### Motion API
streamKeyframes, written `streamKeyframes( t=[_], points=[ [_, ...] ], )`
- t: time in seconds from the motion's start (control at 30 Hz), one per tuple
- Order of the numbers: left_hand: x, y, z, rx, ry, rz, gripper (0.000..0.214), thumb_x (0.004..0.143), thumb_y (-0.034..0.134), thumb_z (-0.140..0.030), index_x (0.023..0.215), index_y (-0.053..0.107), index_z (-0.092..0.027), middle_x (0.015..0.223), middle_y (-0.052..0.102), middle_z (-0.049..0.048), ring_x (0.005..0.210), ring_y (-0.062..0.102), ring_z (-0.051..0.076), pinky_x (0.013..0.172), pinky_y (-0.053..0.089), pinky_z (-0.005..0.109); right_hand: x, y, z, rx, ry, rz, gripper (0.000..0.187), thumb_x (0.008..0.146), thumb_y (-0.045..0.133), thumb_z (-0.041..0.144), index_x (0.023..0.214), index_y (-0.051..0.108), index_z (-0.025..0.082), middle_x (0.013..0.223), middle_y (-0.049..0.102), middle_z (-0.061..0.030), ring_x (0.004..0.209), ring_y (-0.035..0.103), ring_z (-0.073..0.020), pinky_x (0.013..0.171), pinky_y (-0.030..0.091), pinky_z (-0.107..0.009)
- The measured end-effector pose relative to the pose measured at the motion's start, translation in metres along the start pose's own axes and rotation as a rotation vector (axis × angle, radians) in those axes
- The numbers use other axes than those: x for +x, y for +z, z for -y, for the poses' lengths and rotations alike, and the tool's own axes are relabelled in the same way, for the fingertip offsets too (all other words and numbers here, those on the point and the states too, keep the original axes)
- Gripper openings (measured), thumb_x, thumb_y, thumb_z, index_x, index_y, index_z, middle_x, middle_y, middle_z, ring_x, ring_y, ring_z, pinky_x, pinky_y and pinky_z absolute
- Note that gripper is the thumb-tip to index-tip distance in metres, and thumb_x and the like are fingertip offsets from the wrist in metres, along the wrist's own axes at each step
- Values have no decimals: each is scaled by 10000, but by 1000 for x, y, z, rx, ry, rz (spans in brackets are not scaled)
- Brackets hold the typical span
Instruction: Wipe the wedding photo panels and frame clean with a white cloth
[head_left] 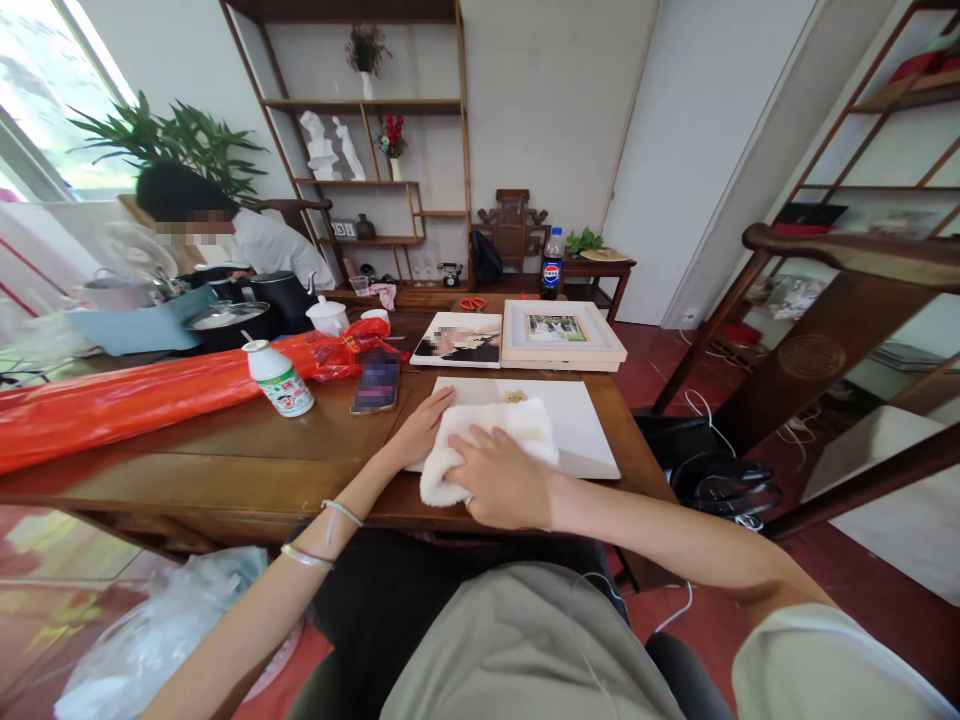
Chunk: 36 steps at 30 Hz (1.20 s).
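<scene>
A white folded cloth [510,430] lies on a white flat board [581,425] at the near edge of the wooden table [225,460]. My right hand [501,480] presses down on the cloth's near part, fingers curled over it. My left hand [421,425] rests flat at the board's left edge, fingers stretched out and touching the cloth's left side. A small yellowish piece [515,397] sits on the board just beyond the cloth.
A phone [376,384], a small white bottle [280,378] and a long orange plastic bag [127,400] lie left. Beyond are a photo print [459,340], a framed picture [561,332], a cola bottle [552,264] and scissors [472,303]. Another person [225,235] sits far left by cookware. A wooden chair [832,340] stands right.
</scene>
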<state>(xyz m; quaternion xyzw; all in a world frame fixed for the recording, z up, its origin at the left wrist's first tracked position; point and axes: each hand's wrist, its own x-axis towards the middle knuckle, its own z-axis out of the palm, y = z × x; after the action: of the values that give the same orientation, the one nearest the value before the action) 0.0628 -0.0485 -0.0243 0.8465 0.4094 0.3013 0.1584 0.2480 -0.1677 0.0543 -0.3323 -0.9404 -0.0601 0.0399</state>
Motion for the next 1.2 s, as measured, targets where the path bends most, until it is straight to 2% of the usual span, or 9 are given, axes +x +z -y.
streamKeyframes(
  t=[0.17,0.27,0.4,0.6,0.7,0.83,0.93,1.0,1.2],
  points=[
    [2,1,0,-9,41,0,460,850,377,-232,1298,452,-161,1410,391,93,1318,323,242,1100,260,426,34,12,-45,-54,207,33,377,773,459,218,1134,567,194,1253,465,-161,1145,388,-383,864,345,-559],
    [2,2,0,11,26,-6,462,860,331,-221,1298,452,-139,1411,386,103,1314,332,232,1108,242,413,47,18,-57,-79,292,18,389,784,454,223,1160,545,182,1260,458,-175,1118,410,-378,869,329,-565],
    [1,1,1,17,42,16,475,850,364,-242,1298,450,-113,1414,376,123,1325,311,240,1108,241,394,40,15,-38,-152,285,13,348,782,459,205,1107,568,146,1223,487,-213,1041,479,-345,896,294,-567],
    [1,2,-2,61,-37,-1,477,889,301,-291,1312,420,-107,1419,368,127,1319,323,223,1105,242,405,-3,-7,18,-188,132,98,359,756,501,231,1090,581,125,1221,501,-244,1115,446,-385,944,220,-607],
    [1,2,-3,72,-47,-2,476,893,287,-292,1312,417,-106,1420,365,126,1321,319,217,1109,232,403,-13,-10,22,-119,95,69,363,750,501,241,1083,581,121,1238,481,-255,1097,464,-388,948,210,-613],
    [1,2,-3,28,3,-4,463,877,335,-285,1292,442,-109,1414,371,136,1318,322,244,1098,256,415,8,-1,-14,-71,161,0,352,763,450,212,1085,563,129,1126,560,-216,991,533,-337,884,336,-523],
    [2,1,-6,23,44,-15,427,885,316,-258,1264,475,-145,1385,418,111,1295,359,238,1091,271,418,39,8,-54,20,235,16,336,776,421,210,1074,553,131,1048,611,-176,959,554,-314,810,409,-418],
    [3,0,-8,45,42,-26,419,894,296,-257,1250,489,-148,1361,445,105,1277,383,231,1089,277,407,61,12,-76,110,267,-36,331,796,372,189,1074,546,143,1044,625,-150,948,564,-294,781,424,-377],
    [3,-3,-13,86,-4,-7,441,893,290,-271,1254,483,-107,1365,430,127,1290,363,245,1094,267,398,115,15,-101,248,225,-65,347,827,350,204,1123,525,153,1132,616,-82,1001,552,-248,820,412,-313]
  ],
)
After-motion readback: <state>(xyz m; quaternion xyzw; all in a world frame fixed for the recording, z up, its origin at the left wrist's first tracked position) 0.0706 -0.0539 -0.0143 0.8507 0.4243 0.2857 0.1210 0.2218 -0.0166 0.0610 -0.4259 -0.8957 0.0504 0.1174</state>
